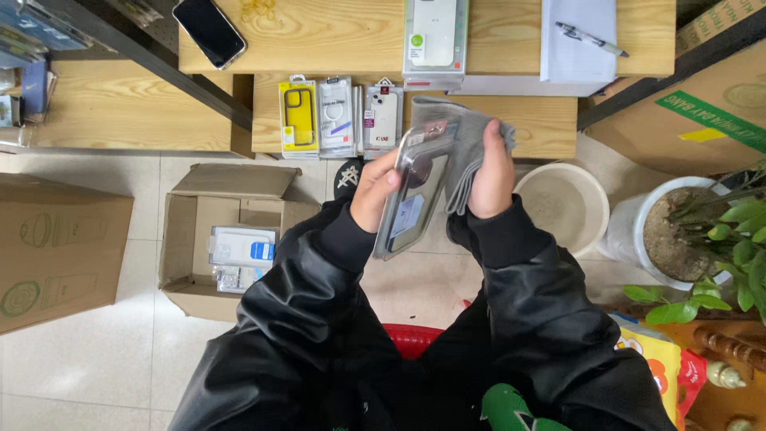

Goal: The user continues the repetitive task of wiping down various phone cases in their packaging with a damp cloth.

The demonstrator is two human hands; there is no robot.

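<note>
1. While the left hand (375,190) grips a packaged phone case (412,191) by its left edge, thumb on the clear front and fingers closed behind, the right hand (491,177) presses a grey cloth (461,136) against the pack's right side.
2. The pack is held upright in front of the chest, above the tiled floor (96,351), just near of the wooden shelf (542,124).
3. The right fingers are curled shut around the cloth, which drapes over the pack's top corner; wiping looks under way, I judge, not finished.
4. Three packaged cases (339,117) already stand in a row on the shelf to the left.
5. More packs lie in the open cardboard box (179,239) on the left, seemingly still to be handled.
</note>
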